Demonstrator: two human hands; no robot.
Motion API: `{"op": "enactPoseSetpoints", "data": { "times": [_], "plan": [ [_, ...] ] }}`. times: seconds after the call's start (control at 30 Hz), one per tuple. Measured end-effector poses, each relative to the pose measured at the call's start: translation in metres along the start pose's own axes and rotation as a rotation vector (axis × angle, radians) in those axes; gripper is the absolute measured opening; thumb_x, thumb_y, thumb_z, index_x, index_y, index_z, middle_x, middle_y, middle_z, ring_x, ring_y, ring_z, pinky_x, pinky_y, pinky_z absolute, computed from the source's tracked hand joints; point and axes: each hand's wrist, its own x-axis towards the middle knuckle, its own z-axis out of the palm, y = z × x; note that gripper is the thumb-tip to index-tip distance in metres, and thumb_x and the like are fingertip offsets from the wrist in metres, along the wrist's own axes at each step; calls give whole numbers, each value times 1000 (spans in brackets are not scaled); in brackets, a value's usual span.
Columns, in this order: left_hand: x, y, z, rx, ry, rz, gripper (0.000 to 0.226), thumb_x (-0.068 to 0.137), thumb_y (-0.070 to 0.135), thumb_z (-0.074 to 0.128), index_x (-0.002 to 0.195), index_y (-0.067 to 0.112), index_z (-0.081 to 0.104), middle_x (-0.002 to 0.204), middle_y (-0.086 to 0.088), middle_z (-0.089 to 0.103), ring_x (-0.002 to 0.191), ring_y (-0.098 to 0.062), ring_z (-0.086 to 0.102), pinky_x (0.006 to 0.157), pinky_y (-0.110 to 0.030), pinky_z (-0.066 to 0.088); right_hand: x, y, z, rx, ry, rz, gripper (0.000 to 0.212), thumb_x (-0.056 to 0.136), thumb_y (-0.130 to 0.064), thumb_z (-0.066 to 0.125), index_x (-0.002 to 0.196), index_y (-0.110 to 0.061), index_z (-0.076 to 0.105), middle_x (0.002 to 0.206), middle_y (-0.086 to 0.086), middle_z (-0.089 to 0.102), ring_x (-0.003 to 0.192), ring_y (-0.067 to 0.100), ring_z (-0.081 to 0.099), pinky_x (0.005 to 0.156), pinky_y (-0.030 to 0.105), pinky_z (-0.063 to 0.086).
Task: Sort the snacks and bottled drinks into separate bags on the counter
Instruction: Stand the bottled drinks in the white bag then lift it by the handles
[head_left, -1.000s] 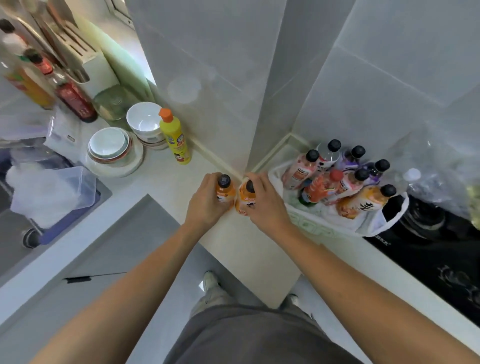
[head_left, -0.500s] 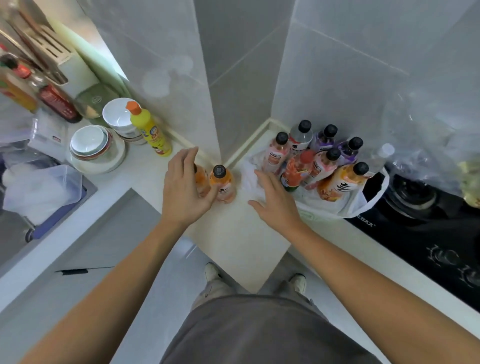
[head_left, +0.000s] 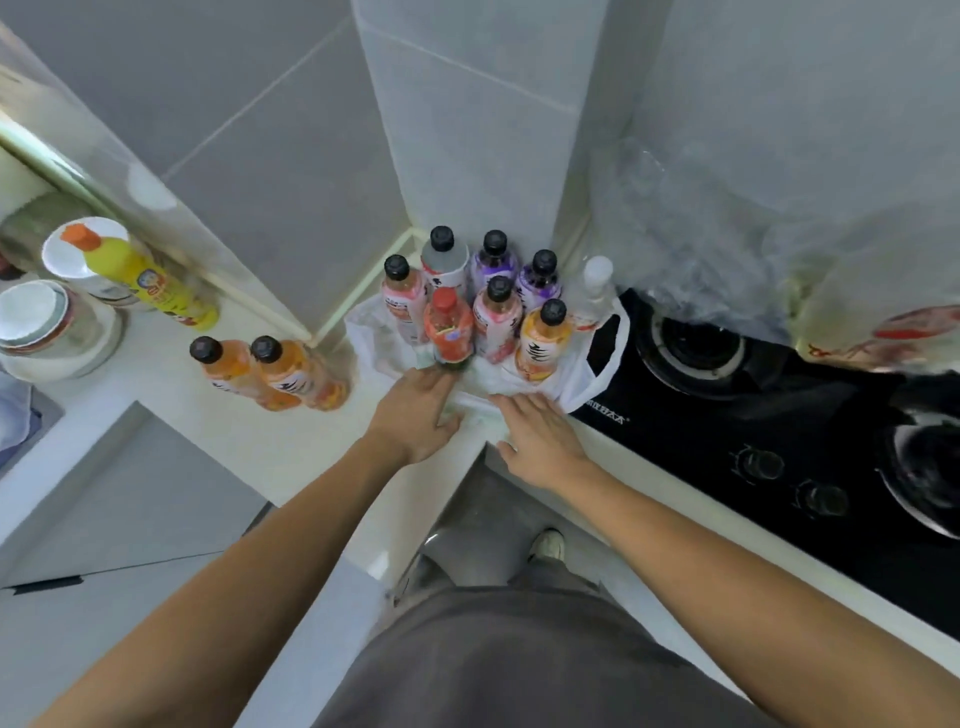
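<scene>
The white plastic carrier bag (head_left: 597, 358) lies slumped open in the counter corner beside the black glass hob (head_left: 779, 431), with a cluster of upright black-capped drink bottles (head_left: 498, 312) standing in it. Left of the bag, clear of it, two orange-juice bottles with black caps (head_left: 270, 374) stand upright on the cream counter (head_left: 249, 452), touching each other; they lie left of both hands, nearer the left one. The left hand (head_left: 415, 410) rests at the bag's near edge, fingers extended and loosely spread, apparently touching the plastic below the red bottle (head_left: 449, 327), gripping nothing. The right hand (head_left: 540, 431) lies flat just beside it on the bag's front rim, fingers straight, holding nothing.
</scene>
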Motion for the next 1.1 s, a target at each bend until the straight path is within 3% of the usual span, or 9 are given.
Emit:
{"op": "enactPoseSetpoints", "data": {
  "times": [0.1,0.27,0.33,0.43,0.6,0.7,0.87,1.0,1.1],
  "plan": [
    [9,-9,11,161,-148,-52,58,101,49,45,149,16,45,146,-12,56,140,-31,43,124,-42,19,-1,10,5,-89,-48,15,50,85,-14,68,133,-12,57,123,7,66,123,29,57,123,39,24],
    [-3,-20,12,281,-144,-55,52,103,55,28,117,22,65,111,-6,72,109,-28,61,104,-40,39,-2,16,6,-124,-54,44,36,81,3,56,114,-7,66,105,10,69,101,31,65,116,36,31],
    [-11,-24,12,279,-108,-68,64,98,62,16,113,24,65,105,-4,72,102,-27,62,95,-39,43,0,15,4,-120,-37,38,32,81,5,56,110,-6,66,100,12,67,92,34,67,99,40,44],
    [-21,-31,8,237,-42,-102,84,89,69,1,118,24,66,104,-6,71,101,-28,63,91,-40,43,3,11,-4,-117,-12,49,19,94,-8,55,111,-7,64,106,12,64,85,37,67,71,39,42],
    [-23,-32,-6,204,4,-183,84,94,64,-1,111,18,68,99,-13,70,101,-32,58,88,-42,44,6,7,-8,-123,-8,77,44,106,-40,37,120,-9,65,113,12,65,100,33,64,84,44,51],
    [-16,-29,-14,170,15,-201,66,104,52,10,105,14,64,98,-16,69,101,-34,56,89,-44,46,3,7,-5,-164,22,96,67,100,-50,17,116,-13,70,110,7,70,104,30,64,91,44,48],
    [-9,-30,-16,122,20,-98,47,107,48,25,123,19,59,108,-9,65,108,-31,54,93,-42,46,-3,8,-2,-164,112,120,56,102,-49,26,119,-18,69,112,3,71,107,26,63,99,41,46],
    [-8,-23,-14,117,5,-59,58,104,58,29,149,26,44,135,-5,59,124,-29,51,103,-44,42,-5,4,-9,-97,159,121,56,100,-52,34,138,-18,58,128,4,64,117,29,57,104,44,46],
    [-13,-19,-14,103,-2,-57,63,102,62,29,153,27,40,142,-4,56,128,-28,50,104,-44,42,-4,-1,-15,-73,132,138,63,98,-56,32,145,-19,52,137,5,59,120,29,55,100,45,47]
  ]
}}
